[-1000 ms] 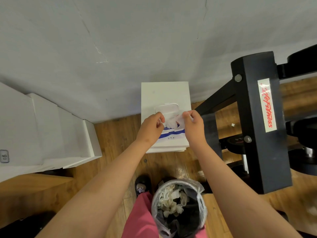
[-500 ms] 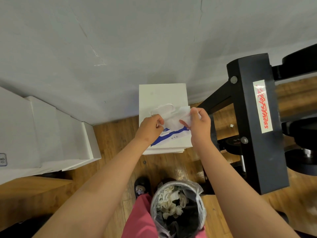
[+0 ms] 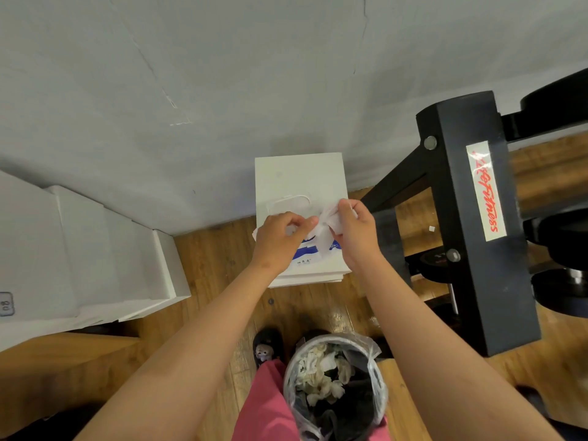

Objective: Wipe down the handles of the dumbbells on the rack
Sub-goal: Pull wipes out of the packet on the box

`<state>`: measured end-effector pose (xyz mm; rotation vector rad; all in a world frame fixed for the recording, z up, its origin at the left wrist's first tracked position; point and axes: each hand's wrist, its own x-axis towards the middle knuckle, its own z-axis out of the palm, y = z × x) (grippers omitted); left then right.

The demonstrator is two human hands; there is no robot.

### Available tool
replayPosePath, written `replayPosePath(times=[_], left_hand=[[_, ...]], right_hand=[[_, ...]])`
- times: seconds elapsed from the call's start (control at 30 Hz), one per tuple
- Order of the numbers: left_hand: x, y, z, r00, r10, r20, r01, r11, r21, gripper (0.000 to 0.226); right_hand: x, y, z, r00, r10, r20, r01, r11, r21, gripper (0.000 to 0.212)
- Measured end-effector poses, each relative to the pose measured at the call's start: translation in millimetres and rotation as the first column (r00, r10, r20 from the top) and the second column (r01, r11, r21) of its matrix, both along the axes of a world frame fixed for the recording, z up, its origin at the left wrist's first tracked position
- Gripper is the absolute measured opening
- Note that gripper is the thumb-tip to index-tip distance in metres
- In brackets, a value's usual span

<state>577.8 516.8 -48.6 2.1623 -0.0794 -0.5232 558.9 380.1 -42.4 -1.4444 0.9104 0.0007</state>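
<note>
Wood floor meets a grey wall, with white boxes (image 3: pixel 95 249) at nine o'clock. At centre, the left hand (image 3: pixel 280 240) curls its fingers on the wipe pack (image 3: pixel 305 253) atop a white carton (image 3: pixel 299 176). The right hand (image 3: pixel 356 237) pinches a crumpled wipe (image 3: pixel 326 226). A lined bin (image 3: pixel 334 386) sits at six o'clock. The rack (image 3: pixel 477 249) and its dumbbells (image 3: pixel 572 281) stand at three o'clock.

The wipe (image 3: pixel 325 232) is between the left hand (image 3: pixel 280 240) and the right hand (image 3: pixel 356 238). Under both hands lies the pack (image 3: pixel 299 183), with the wall (image 3: pixel 222 90) behind it. The rack (image 3: pixel 471 224) stands right of the right hand, and the bin (image 3: pixel 378 396) is nearer than the hands.
</note>
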Motion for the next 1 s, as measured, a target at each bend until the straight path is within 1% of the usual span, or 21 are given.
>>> replayPosePath(times=[0.1,0.13,0.17,0.3,0.37,0.4,0.5,0.57,0.63,0.67,0.77,0.87,0.93,1.0], left_hand=[[-1.2,-2.2,-0.7,1.000,-0.004,-0.015,0.004,1.000,-0.022,0.045],[-1.1,-1.6,-2.6,1.000,-0.013,-0.008,0.012,1.000,-0.018,0.047],[-0.8,-0.7,-4.4,1.000,-0.024,0.009,0.024,1.000,-0.008,0.044],[2.5,6.7,-11.9,0.995,-0.038,0.097,0.028,0.994,0.104,0.016],[3.9,8.6,-12.4,0.994,-0.031,0.102,0.018,0.992,0.127,0.014],[3.8,7.8,-11.5,0.996,-0.014,0.093,0.005,0.995,0.099,0.018],[0.8,-1.4,-1.3,0.999,0.027,0.028,-0.026,0.998,-0.050,0.036],[-1.7,-8.9,3.5,0.999,0.045,-0.013,-0.046,0.993,-0.108,0.040],[-1.2,-10.0,3.4,0.991,0.122,-0.047,-0.128,0.980,-0.151,0.030],[0.0,-7.7,2.0,0.987,0.154,-0.047,-0.159,0.976,-0.150,0.022],[4.2,3.0,-4.0,0.987,0.158,-0.025,-0.160,0.982,-0.099,0.008],[5.6,4.1,-2.5,0.989,0.145,-0.042,-0.149,0.982,-0.119,0.006],[5.9,-0.3,2.1,0.982,0.177,-0.064,-0.186,0.966,-0.180,0.005],[5.5,-7.2,10.5,0.964,0.228,-0.135,-0.257,0.929,-0.267,0.007]], right_hand=[[0.3,4.9,2.4,0.999,0.004,0.037,-0.006,0.998,0.056,0.014],[0.4,5.9,2.4,0.999,0.003,0.048,-0.007,0.997,0.076,0.014],[0.4,6.4,2.3,0.998,0.004,0.055,-0.010,0.996,0.093,0.015],[-0.6,5.1,3.9,0.998,0.000,0.062,-0.008,0.992,0.123,0.014],[0.6,0.5,7.0,0.998,-0.039,0.055,0.030,0.988,0.151,0.015],[2.0,-1.8,8.3,0.997,-0.057,0.054,0.047,0.984,0.172,0.015],[5.6,-1.3,12.4,0.996,-0.073,0.050,0.058,0.963,0.262,0.018],[5.7,4.1,15.2,0.998,-0.058,0.036,0.045,0.953,0.300,0.023],[5.2,5.5,15.9,0.999,-0.034,0.032,0.023,0.956,0.291,0.026],[5.1,3.8,15.2,0.999,-0.030,0.038,0.018,0.959,0.283,0.023],[5.2,-7.1,14.5,0.997,-0.071,0.021,0.064,0.967,0.248,0.014],[7.0,-15.6,13.5,0.995,-0.098,-0.032,0.103,0.973,0.205,0.013],[8.4,-16.6,13.8,0.992,-0.122,-0.036,0.127,0.972,0.199,0.013],[8.9,-13.6,14.1,0.992,-0.125,-0.026,0.127,0.972,0.198,0.014]])
